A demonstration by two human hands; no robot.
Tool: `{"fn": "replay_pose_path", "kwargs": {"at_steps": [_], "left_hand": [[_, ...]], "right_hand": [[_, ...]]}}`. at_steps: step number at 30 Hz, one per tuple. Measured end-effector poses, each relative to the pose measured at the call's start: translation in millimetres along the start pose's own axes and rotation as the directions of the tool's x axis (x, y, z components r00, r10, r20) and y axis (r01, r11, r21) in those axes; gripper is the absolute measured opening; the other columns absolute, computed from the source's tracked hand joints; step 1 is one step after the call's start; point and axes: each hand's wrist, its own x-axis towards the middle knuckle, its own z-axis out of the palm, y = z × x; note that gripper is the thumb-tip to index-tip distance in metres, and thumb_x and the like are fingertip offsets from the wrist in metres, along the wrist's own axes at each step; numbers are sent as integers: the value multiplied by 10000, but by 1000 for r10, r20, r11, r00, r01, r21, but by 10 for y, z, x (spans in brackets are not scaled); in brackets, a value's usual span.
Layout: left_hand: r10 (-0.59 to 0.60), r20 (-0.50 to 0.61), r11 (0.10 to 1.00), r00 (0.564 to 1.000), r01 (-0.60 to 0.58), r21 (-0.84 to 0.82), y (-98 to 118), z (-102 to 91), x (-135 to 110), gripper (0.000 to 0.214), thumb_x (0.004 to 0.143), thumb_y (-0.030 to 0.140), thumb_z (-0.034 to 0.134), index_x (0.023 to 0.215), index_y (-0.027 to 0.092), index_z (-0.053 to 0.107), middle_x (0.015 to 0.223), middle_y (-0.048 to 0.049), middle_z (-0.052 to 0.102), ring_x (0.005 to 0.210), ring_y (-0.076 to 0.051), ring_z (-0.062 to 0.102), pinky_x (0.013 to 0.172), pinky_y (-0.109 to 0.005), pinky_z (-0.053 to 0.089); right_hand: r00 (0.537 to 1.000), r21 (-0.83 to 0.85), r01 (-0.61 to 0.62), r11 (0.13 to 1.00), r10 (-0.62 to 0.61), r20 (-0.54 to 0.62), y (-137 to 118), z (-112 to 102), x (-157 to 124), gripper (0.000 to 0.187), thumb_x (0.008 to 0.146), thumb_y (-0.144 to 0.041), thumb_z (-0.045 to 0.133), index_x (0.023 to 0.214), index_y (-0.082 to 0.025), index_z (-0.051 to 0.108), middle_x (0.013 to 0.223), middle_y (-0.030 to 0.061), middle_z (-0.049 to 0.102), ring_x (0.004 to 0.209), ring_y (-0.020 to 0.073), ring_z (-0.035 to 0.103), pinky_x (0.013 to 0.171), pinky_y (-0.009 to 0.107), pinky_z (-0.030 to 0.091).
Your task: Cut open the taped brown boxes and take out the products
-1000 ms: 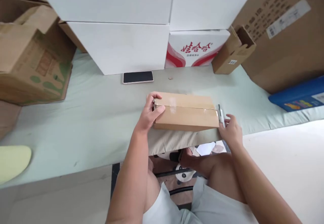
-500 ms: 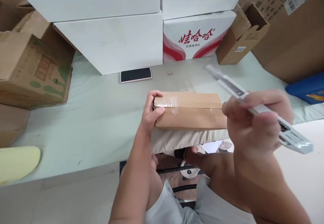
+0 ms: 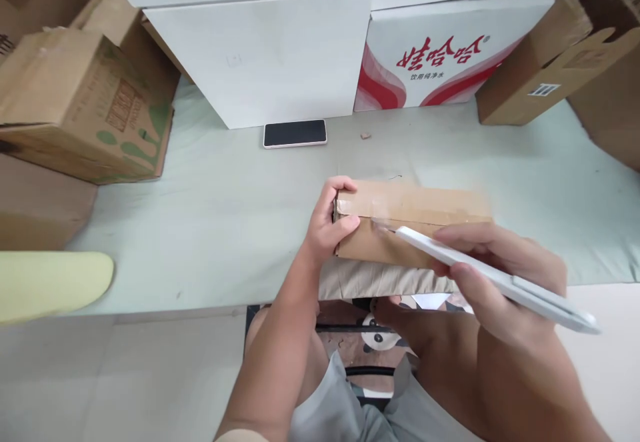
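A small brown cardboard box (image 3: 415,209), sealed along its top seam with clear tape, lies on the pale green mat (image 3: 230,215) near its front edge. My left hand (image 3: 330,225) is closed round the box's left end, thumb on top. My right hand (image 3: 495,275) grips a white utility knife (image 3: 480,272), held slanted, with its tip resting on the taped seam near the box's left end.
A black phone (image 3: 295,133) lies on the mat behind the box. Large white boxes (image 3: 260,55) and a red-and-white printed carton (image 3: 450,55) stand at the back, brown cartons (image 3: 80,109) at left and right (image 3: 550,62). A pale yellow object (image 3: 50,285) sits at the left edge.
My right hand lifted the knife from the box's right end, swung it up, then brought its tip down onto the seam near the left end. The left hand stayed put.
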Motion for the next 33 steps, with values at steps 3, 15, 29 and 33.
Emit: {"fn": "replay_pose_path", "kwargs": {"at_steps": [3,15,29,33], "left_hand": [[-19,-18,1000,1000,19,3,5,1,-19,402,764,445,625,1105,270,503,1105,-45,511,918,-215,499,832,-357,447],[-50,-107,998,993,47,-31,-35,23,-47,451,724,492,684,1099,275,559,1115,-43,544,918,-211,529,818,-348,484],[-61,-124,998,990,61,-6,-50,-12,-24,490,694,523,732,1087,281,566,1137,-38,563,955,-214,562,836,-336,490],[-56,-128,998,990,58,8,-32,-22,-23,555,691,576,763,1130,301,564,1161,-38,563,988,-222,582,854,-342,513]], "right_hand": [[999,-43,-8,999,10,47,-82,13,21,118,882,-294,687,972,-290,764,746,7,716,568,159,636,456,267,463],[992,57,84,995,-89,93,151,-8,-11,167,853,-396,721,1004,-327,736,727,3,702,577,193,636,471,303,480],[999,15,-31,999,32,-17,-53,-217,-11,132,818,-229,650,874,-251,768,628,-17,690,455,121,563,407,246,407],[917,187,78,979,3,-398,179,-380,-29,115,834,-301,634,878,-252,729,645,4,644,502,167,585,430,301,424]]}}
